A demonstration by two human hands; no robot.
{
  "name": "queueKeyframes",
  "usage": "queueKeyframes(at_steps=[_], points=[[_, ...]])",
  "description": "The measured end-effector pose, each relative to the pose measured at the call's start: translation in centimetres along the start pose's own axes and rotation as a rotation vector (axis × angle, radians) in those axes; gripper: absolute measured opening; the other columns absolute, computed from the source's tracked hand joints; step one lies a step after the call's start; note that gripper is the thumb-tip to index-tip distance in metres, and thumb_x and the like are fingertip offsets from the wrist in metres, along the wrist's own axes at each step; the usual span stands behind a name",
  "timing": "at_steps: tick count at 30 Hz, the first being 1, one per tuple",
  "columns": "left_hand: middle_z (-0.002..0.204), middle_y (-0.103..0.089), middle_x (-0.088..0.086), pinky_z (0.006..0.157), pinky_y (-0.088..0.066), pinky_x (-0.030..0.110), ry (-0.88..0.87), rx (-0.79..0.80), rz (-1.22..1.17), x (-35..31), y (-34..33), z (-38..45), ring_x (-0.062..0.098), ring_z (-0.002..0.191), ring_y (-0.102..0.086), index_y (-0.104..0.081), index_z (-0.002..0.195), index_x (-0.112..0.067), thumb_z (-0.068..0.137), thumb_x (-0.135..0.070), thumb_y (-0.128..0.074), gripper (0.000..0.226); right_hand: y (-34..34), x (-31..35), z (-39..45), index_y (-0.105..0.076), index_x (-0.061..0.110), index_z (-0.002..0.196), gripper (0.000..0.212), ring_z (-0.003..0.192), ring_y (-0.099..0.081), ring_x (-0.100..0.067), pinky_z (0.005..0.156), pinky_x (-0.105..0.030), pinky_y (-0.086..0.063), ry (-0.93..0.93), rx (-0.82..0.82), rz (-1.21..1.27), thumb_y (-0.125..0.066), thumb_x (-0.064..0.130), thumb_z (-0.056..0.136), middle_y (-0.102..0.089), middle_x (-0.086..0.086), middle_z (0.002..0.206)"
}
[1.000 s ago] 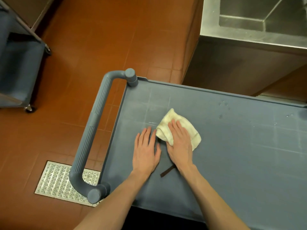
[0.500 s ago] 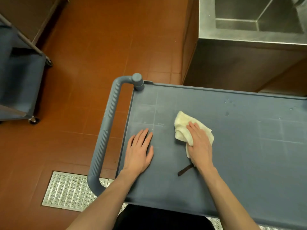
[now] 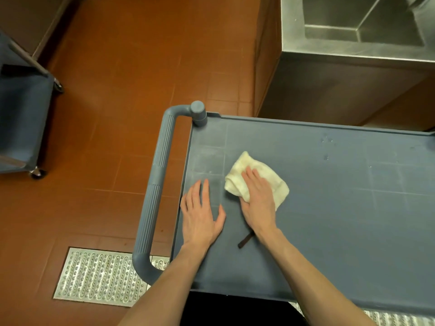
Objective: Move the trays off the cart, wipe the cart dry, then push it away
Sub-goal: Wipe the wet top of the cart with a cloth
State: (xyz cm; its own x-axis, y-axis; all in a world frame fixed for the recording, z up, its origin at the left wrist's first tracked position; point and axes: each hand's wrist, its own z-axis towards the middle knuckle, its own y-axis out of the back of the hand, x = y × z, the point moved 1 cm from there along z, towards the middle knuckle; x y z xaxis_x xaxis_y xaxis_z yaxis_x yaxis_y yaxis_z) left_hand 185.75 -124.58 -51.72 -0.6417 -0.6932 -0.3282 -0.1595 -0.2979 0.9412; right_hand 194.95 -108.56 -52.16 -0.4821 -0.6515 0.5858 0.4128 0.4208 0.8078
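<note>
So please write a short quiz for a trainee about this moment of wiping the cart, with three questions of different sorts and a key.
1. True or false: the left hand grips the handle of the cart.
2. Which hand presses the cloth? A) left B) right C) both
3. Fill in: water drops remain on the cart's far side, nearest the metal ____.

Key: 1 false, it lies flat on the cart top. 2 B, the right hand. 3 sink.
</note>
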Motion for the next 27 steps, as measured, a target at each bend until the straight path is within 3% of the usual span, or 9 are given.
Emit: queueKeyframes(at_steps=[3,8,14,17,21,24,27], points=[[0.163,-0.033,0.016,0.122,-0.036,0.049,0.007,-0.017,-0.088,0.3,0.1,0.2,0.033,0.149,-0.037,-0.021,0.164,-0.008,0.089,-0.036,-0.066,0.092,-2.0,2.7,1.9,-0.052,0.006,0.149,0.060,0.150,-0.040,-0.028,0.124,-0.044,-0.030,0.074,0.041,0.031,-0.068,0.015,0.092,-0.048,-0.012,0.158],[0.166,-0.025,0.018,0.126,-0.026,0.038,0.137,-0.051,-0.410,0.7,0.8,0.4,0.034,0.153,-0.028,-0.013,0.164,-0.005,0.083,-0.007,-0.067,0.098,-4.0,6.0,3.5,-0.054,0.008,0.148,0.058,0.151,-0.039,-0.026,0.121,-0.051,-0.034,0.154,0.111,0.085,-0.060,0.013,0.091,-0.051,-0.008,0.156],[0.166,-0.024,0.018,0.129,-0.019,0.030,0.198,-0.167,-0.605,1.4,1.5,0.8,0.031,0.155,-0.026,-0.022,0.160,-0.001,0.075,0.007,-0.046,0.089,-4.4,7.3,4.9,-0.052,0.016,0.151,0.059,0.154,-0.034,-0.022,0.124,-0.042,-0.027,0.414,0.276,-0.002,-0.043,0.025,0.093,-0.046,0.005,0.161],[0.160,-0.032,0.017,0.128,-0.026,0.038,0.225,-0.169,-0.642,1.5,1.6,0.7,0.033,0.149,-0.034,-0.029,0.156,-0.002,0.072,0.018,-0.043,0.088,-3.8,6.4,4.8,-0.050,0.016,0.153,0.056,0.155,-0.030,-0.020,0.126,-0.040,-0.023,0.515,0.326,-0.024,-0.055,0.021,0.097,-0.044,0.006,0.162],[0.155,-0.039,0.018,0.122,-0.034,0.049,0.160,-0.157,-0.621,1.6,1.2,0.6,0.033,0.144,-0.039,-0.031,0.152,-0.006,0.079,0.017,-0.047,0.079,-2.8,4.6,3.2,-0.049,0.019,0.153,0.061,0.155,-0.030,-0.016,0.126,-0.039,-0.024,0.499,0.315,-0.013,-0.065,0.010,0.094,-0.043,0.010,0.161],[0.156,-0.038,0.017,0.121,-0.037,0.051,0.139,-0.120,-0.586,1.9,0.8,0.8,0.032,0.146,-0.039,-0.029,0.155,-0.004,0.095,0.004,-0.057,0.067,-2.1,3.0,1.9,-0.054,0.021,0.149,0.068,0.155,-0.030,-0.014,0.126,-0.038,-0.025,0.411,0.253,-0.013,-0.068,0.000,0.086,-0.043,0.010,0.161],[0.157,-0.039,0.017,0.122,-0.036,0.050,0.110,-0.072,-0.501,1.8,0.2,0.8,0.034,0.148,-0.038,-0.030,0.156,-0.003,0.097,-0.001,-0.059,0.066,-0.7,1.2,1.1,-0.057,0.019,0.146,0.070,0.154,-0.034,-0.017,0.126,-0.041,-0.027,0.339,0.190,-0.027,-0.065,-0.005,0.082,-0.045,0.007,0.161]])
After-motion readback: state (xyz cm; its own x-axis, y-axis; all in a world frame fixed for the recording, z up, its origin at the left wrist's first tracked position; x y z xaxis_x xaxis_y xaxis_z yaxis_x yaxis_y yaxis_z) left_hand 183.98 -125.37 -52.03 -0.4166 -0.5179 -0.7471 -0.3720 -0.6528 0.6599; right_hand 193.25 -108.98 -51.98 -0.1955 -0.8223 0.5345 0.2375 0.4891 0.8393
